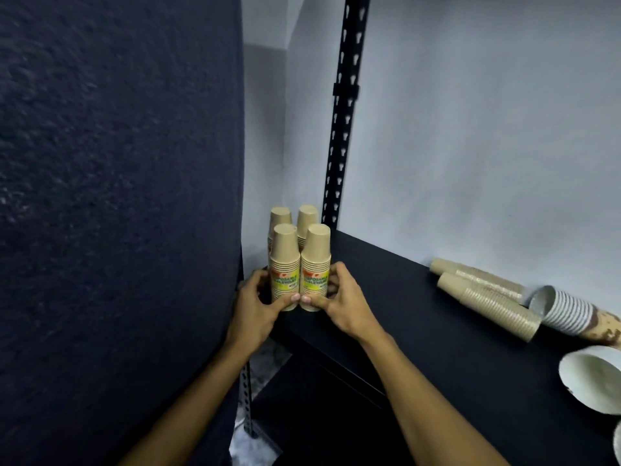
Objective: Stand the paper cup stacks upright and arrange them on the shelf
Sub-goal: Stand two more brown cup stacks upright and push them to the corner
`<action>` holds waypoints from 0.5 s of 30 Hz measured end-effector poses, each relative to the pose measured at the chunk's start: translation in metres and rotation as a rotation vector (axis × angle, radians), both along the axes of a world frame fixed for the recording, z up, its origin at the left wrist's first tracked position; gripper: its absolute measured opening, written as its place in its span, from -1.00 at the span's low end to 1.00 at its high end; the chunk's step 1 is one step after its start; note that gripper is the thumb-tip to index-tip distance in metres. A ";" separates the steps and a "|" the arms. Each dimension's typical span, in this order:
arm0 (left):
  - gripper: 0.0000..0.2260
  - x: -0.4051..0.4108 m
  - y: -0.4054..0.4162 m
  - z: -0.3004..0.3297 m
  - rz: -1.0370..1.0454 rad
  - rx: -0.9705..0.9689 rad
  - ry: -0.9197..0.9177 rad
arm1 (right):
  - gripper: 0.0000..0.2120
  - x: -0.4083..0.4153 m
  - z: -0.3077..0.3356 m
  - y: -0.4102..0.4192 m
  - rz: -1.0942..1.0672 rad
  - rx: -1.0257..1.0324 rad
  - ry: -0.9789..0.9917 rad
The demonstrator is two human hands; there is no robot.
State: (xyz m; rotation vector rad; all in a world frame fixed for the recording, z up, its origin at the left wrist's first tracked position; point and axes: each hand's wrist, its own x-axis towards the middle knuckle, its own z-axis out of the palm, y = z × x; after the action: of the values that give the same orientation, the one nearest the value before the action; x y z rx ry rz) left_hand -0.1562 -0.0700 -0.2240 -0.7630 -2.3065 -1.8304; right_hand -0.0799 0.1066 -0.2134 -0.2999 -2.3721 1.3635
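Several tan paper cup stacks stand upright, bottoms up, at the left end of the black shelf [386, 297]. The front left stack [285, 260] and front right stack [316, 260] carry yellow labels. Two more stacks [307, 218] stand behind them. My left hand [258, 304] wraps the front left stack at its base. My right hand [339, 301] wraps the front right stack, and the two thumbs nearly touch in front. Two tan stacks [487, 304] lie on their sides at the right.
A dark blue textured wall [117, 196] closes off the left side. A black slotted upright [346, 112] rises behind the stacks. A white-and-brown cup stack [568, 312] lies at the right, with open white cups [591, 378] near the shelf's front right.
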 end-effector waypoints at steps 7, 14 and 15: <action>-0.62 -0.002 0.006 -0.011 0.066 0.026 0.059 | -0.52 -0.004 -0.007 0.002 -0.019 0.014 0.019; -0.56 -0.002 0.012 -0.012 0.023 0.063 -0.048 | -0.47 -0.009 -0.017 0.005 -0.047 0.080 0.013; -0.56 -0.002 0.013 -0.012 0.020 0.069 -0.067 | -0.45 -0.009 -0.018 0.005 -0.051 0.096 0.003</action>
State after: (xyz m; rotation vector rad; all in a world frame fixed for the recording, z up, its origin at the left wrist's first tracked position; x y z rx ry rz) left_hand -0.1577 -0.0570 -0.2363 -0.6769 -2.2686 -1.9439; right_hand -0.0891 0.1117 -0.2317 -0.3286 -2.4016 1.2217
